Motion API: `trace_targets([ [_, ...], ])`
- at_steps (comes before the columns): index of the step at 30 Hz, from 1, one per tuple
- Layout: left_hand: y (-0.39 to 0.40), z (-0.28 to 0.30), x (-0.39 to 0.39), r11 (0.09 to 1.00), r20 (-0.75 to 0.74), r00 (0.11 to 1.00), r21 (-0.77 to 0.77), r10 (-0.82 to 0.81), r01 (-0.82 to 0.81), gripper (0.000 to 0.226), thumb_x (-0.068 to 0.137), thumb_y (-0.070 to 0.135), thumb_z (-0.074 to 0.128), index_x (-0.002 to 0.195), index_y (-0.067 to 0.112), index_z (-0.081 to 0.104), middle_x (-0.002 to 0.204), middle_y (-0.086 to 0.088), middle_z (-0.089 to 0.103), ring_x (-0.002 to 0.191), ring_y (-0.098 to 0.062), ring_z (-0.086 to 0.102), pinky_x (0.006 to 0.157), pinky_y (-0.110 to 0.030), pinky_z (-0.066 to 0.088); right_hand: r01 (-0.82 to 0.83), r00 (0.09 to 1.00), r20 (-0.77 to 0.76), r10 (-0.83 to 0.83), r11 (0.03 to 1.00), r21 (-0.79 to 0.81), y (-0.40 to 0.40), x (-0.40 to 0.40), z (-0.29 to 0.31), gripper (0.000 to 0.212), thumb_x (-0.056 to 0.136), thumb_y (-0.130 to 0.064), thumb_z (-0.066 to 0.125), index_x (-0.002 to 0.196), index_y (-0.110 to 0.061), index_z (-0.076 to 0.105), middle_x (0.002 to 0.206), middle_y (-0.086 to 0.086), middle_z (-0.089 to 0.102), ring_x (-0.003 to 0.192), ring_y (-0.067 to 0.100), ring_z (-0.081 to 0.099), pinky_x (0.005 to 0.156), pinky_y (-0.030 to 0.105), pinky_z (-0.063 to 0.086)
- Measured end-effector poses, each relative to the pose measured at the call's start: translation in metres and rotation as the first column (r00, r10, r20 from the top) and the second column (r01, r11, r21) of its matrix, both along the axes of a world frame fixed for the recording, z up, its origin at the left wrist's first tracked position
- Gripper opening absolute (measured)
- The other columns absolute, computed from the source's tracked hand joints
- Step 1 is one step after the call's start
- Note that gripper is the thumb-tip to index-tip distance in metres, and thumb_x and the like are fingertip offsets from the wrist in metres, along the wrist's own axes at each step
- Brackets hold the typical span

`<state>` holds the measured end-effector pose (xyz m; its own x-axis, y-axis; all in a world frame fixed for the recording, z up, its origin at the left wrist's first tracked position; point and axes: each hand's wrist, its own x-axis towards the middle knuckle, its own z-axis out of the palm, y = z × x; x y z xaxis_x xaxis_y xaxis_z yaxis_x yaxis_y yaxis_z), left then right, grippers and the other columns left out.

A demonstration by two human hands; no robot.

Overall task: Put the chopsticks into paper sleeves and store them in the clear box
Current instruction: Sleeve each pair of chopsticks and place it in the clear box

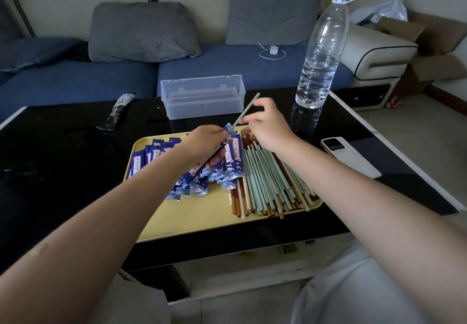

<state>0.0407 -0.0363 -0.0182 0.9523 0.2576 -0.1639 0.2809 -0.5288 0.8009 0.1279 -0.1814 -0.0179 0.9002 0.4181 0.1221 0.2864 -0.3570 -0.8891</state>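
From the head camera, the left hand [204, 138] pinches a blue printed paper sleeve [213, 155] near its upper end, holding it tilted above the yellow tray [192, 220]. A pale green chopstick [246, 110] sticks out of the sleeve's top opening and slants up and to the right toward the clear box [202, 96]; how far it reaches inside the sleeve cannot be told. The right hand [267, 124] hovers just beside the chopstick's exposed shaft with its fingers loosely curled; whether the fingertips actually touch or pinch the stick is blurred and cannot be told. On the tray, a fanned heap of blue paper sleeves [187, 172] lies on the left part, and a pile of loose chopsticks [267, 182], pale green, brown and cream, lies on the right part, some ends poking past the tray's near edge. The clear box stands open on the black glass table [63, 162], beyond the tray. A tall water bottle [321, 53] stands to the right of the box, a white phone [350, 155] lies face down right of the tray, and a crumpled wrapper [118, 111] lies far left. A blue sofa with grey cushions [141, 30] sits behind the table.
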Motion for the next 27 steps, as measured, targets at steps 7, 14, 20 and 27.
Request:
trace_targets([
  [7, -0.003, -0.002, 0.003, 0.999, -0.037, 0.998, -0.002, -0.048, 0.048, 0.032, 0.107, 0.032, 0.039, 0.098, 0.007, 0.057, 0.064, -0.006, 0.06, 0.044, -0.012, 0.05, 0.047, -0.025, 0.045, 0.02, 0.998, -0.056, -0.018, 0.999, 0.033, -0.007, 0.01, 0.004, 0.052, 0.098, 0.004, 0.047, 0.146, -0.014, 0.045, 0.126, 0.005, 0.067, 0.088, 0.015, 0.073, 0.082, 0.043, 0.062],
  [14, 0.01, -0.002, 0.0, 0.994, 0.01, 0.994, 0.004, 0.108, -0.108, 0.03, 0.107, 0.032, 0.041, 0.095, 0.009, 0.057, 0.063, -0.006, 0.059, 0.044, -0.012, 0.051, 0.047, -0.025, 0.043, -0.158, 0.985, -0.09, 0.148, 0.98, -0.124, 0.01, -0.009, -0.004, 0.046, 0.103, -0.008, 0.048, 0.148, -0.018, 0.042, 0.126, 0.005, 0.065, 0.098, 0.014, 0.066, 0.067, 0.025, 0.057],
  [20, 0.031, -0.005, -0.003, 0.974, -0.048, 0.975, -0.058, 0.215, -0.218, 0.023, 0.104, 0.022, 0.043, 0.098, 0.006, 0.058, 0.07, -0.011, 0.066, 0.044, -0.019, 0.057, 0.044, -0.027, 0.046, -0.006, 0.995, 0.072, 0.073, 0.743, -0.67, 0.029, -0.019, -0.014, 0.052, 0.098, -0.026, 0.063, 0.14, -0.018, 0.035, 0.122, 0.011, 0.061, 0.11, 0.026, 0.061, 0.089, 0.043, 0.056],
  [27, 0.049, -0.011, -0.013, 0.976, -0.153, 0.967, -0.041, 0.205, -0.213, 0.02, 0.104, 0.017, 0.041, 0.105, 0.005, 0.057, 0.077, -0.011, 0.067, 0.049, -0.021, 0.062, 0.044, -0.025, 0.048, 0.022, 0.999, 0.042, 0.01, 0.731, -0.682, 0.048, -0.018, -0.021, 0.048, 0.099, -0.02, 0.058, 0.142, -0.013, 0.037, 0.115, 0.01, 0.063, 0.105, 0.027, 0.063, 0.087, 0.043, 0.057],
])
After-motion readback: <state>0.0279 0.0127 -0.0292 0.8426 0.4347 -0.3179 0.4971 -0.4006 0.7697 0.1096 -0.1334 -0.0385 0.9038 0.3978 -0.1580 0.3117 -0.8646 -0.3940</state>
